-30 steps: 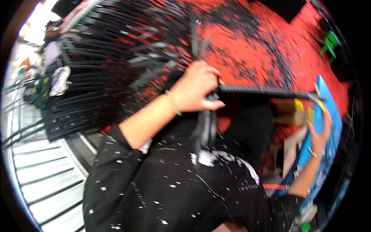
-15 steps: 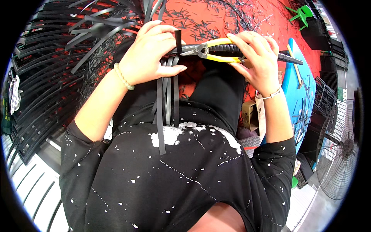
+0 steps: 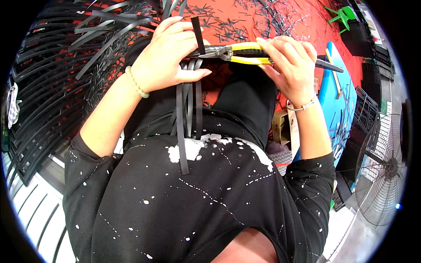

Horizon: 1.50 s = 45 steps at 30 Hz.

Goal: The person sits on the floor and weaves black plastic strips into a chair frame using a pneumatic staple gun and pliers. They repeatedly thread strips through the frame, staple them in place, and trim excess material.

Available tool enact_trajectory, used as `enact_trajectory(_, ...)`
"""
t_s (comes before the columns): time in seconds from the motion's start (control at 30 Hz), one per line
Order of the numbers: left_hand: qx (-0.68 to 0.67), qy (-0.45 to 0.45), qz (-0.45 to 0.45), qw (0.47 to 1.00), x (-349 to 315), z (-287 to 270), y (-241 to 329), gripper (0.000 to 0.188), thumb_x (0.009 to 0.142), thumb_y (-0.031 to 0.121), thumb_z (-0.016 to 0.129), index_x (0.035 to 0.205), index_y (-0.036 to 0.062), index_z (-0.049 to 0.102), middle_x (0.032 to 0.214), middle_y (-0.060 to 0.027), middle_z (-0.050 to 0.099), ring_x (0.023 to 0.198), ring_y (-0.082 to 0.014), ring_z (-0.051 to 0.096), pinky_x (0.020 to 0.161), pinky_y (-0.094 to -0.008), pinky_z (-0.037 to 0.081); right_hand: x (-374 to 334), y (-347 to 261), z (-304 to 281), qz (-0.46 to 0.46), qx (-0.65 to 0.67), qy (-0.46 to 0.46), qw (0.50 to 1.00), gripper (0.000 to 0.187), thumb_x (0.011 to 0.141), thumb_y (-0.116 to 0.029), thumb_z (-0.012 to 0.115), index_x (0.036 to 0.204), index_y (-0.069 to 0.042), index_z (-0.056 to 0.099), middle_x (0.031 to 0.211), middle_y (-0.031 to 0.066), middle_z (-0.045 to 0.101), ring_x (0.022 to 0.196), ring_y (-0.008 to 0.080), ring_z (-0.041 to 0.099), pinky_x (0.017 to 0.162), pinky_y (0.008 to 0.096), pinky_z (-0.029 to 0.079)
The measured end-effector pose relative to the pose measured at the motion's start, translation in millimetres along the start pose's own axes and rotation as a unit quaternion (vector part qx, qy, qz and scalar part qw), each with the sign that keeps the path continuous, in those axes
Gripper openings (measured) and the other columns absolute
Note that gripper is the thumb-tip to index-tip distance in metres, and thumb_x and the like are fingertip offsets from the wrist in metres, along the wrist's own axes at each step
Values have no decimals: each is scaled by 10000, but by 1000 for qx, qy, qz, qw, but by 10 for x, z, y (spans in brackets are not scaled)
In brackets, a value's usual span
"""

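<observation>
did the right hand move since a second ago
Yes. The right hand has come up from beside the blue board to the yellow-handled snips over the lap.

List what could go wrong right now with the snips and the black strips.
1. The left hand pinches the black strips right beside the blades of the yellow-handled snips; fingers could get nicked.
2. The short strip end standing above the blades may fly off when cut, like the offcuts littering the red floor.
3. The right hand grips only the handles; the loosely hanging strips could twist, skewing the cut.
</observation>
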<state>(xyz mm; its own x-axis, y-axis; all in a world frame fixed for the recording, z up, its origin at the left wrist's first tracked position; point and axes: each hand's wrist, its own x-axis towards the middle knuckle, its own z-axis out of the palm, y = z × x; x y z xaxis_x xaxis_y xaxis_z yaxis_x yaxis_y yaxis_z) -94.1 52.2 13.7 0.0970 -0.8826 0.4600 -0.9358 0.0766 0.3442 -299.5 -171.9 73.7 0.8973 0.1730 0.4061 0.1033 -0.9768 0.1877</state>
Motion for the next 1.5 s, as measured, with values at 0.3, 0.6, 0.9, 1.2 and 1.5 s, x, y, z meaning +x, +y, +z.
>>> enact_trajectory(0.3,-11,-6,9,1000,2,-76,0,479,731,309,844,1123,73,699,1082,-78,709,1240,-274,577,1136,-460,335,-79,-40,58,3,29,25,999,533,675,-204,801,1198,-162,709,987,-32,645,990,142,643,901,352,391)
enact_trajectory(0.6,-8,-13,18,1000,-25,-89,69,488,750,316,829,1143,64,688,1016,-84,692,1226,-279,577,1137,-472,327,-659,229,-186,175,-71,60,980,733,693,-364,864,1352,-153,623,1306,25,636,1253,197,564,1104,410,290)
enact_trajectory(0.9,-25,-46,0,999,-86,-142,202,448,815,265,789,1187,45,672,1038,-97,696,1240,-289,572,1156,-484,301,-3152,1119,-449,471,-318,-92,818,916,680,-626,829,1423,-171,549,1388,113,576,1313,290,532,1072,554,356)
enact_trajectory(1.2,-60,-129,-2,990,-89,-330,232,490,836,158,720,1293,17,614,1167,-146,685,1297,-318,537,1193,-500,245,-4272,1333,-402,737,-240,-320,544,1216,606,-892,666,1521,-125,440,1572,185,408,1423,333,434,1076,769,215)
enact_trajectory(1.5,-57,-194,9,979,15,-447,252,519,822,138,727,1312,12,610,1234,-152,665,1267,-307,560,1188,-479,269,-1140,608,206,249,21,116,961,479,828,-291,821,1236,-79,687,1218,126,685,1135,314,637,1004,399,482)
